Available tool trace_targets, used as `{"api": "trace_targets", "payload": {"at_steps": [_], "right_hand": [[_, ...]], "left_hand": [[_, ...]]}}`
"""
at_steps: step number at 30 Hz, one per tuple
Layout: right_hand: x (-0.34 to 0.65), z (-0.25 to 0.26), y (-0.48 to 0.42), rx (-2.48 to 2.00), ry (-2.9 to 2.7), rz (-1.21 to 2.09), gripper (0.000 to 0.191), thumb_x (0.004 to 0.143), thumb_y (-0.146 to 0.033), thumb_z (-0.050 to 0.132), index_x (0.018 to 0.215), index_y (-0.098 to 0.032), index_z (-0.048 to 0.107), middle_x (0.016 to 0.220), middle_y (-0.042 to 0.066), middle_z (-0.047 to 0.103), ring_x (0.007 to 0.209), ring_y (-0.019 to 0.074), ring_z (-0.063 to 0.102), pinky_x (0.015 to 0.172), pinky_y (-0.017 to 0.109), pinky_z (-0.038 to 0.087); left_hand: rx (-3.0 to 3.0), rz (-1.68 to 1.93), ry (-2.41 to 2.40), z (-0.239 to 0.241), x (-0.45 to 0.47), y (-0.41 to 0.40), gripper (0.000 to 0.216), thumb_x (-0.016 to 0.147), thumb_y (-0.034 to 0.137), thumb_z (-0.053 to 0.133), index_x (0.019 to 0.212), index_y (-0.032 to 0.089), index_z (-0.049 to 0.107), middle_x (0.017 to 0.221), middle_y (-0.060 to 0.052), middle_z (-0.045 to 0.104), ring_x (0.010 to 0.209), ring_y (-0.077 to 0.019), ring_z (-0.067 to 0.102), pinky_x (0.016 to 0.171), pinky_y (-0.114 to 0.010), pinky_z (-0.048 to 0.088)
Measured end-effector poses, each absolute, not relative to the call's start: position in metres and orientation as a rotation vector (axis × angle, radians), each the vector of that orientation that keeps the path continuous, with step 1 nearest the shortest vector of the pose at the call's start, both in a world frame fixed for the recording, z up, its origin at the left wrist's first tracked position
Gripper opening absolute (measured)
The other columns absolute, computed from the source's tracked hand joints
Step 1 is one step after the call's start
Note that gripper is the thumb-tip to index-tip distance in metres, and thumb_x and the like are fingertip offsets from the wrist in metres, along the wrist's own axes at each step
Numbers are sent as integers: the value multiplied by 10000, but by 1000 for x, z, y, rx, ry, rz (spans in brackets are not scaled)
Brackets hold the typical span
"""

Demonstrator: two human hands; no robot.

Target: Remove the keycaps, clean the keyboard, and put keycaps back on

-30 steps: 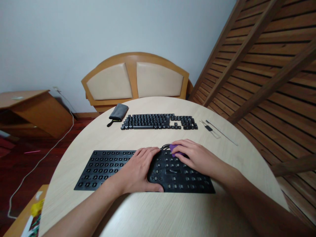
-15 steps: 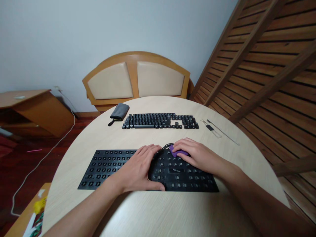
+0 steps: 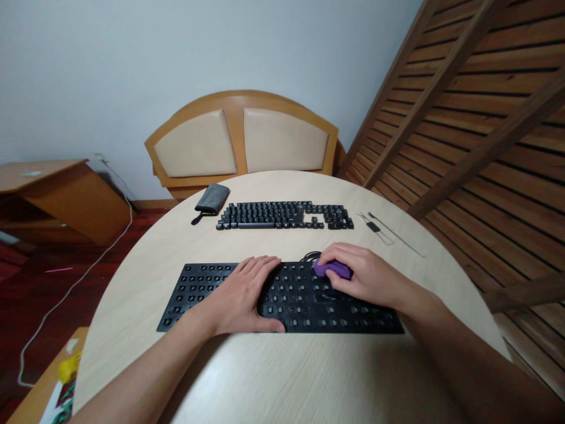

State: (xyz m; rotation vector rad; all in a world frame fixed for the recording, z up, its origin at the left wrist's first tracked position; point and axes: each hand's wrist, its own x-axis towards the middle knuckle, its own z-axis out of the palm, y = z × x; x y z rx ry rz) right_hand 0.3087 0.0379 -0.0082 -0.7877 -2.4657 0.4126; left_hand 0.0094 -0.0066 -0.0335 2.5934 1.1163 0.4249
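The right hand (image 3: 362, 272), its grip closed around a purple wad (image 3: 334, 269), is at the far edge of the keycapless keyboard (image 3: 309, 306), which runs left to right under the spread left hand (image 3: 241, 300).

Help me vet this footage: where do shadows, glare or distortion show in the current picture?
Head view: pale glare on the table near the bottom edge, dark shading beside the left forearm. Head view: slatted wood leans steeply, perhaps partly wide-lens distortion. Head view: left hand, right hand and purple piece look fairly sharp; keycap markings are too small to read.
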Motion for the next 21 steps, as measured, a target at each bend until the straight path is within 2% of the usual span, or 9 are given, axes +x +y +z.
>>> {"api": "trace_targets", "payload": {"at_steps": [8,13,17,21], "right_hand": [[289,-10,20,-696,-2654,599,189,810,-151,701,983,-224,722,937,15,747,844,182,698,788,297,533],[296,-6,24,-737,-2619,590,136,879,-201,669,1003,-229,717,939,12,761,830,176,713,773,287,536],[297,-6,26,-741,-2426,441,139,953,-205,585,1060,-228,669,998,41,754,917,190,705,854,327,538],[294,-8,25,-610,-2452,446,94,912,-239,668,1005,-225,679,1102,73,735,1027,215,684,929,370,534]], "left_hand": [[2604,447,1101,-32,10,-5,1084,718,786,697,1518,171,304,1508,-202,471,1374,-396,461,1153,-587,363],[2603,429,1110,-31,10,-5,1094,715,811,678,1525,187,289,1502,-198,475,1362,-403,472,1141,-602,373],[2607,416,1109,-31,10,-5,1091,719,810,679,1514,171,294,1497,-211,475,1369,-398,467,1150,-595,363],[2596,446,1096,-31,10,-6,1086,719,803,685,1525,190,291,1497,-200,479,1363,-399,474,1147,-594,360]]}}
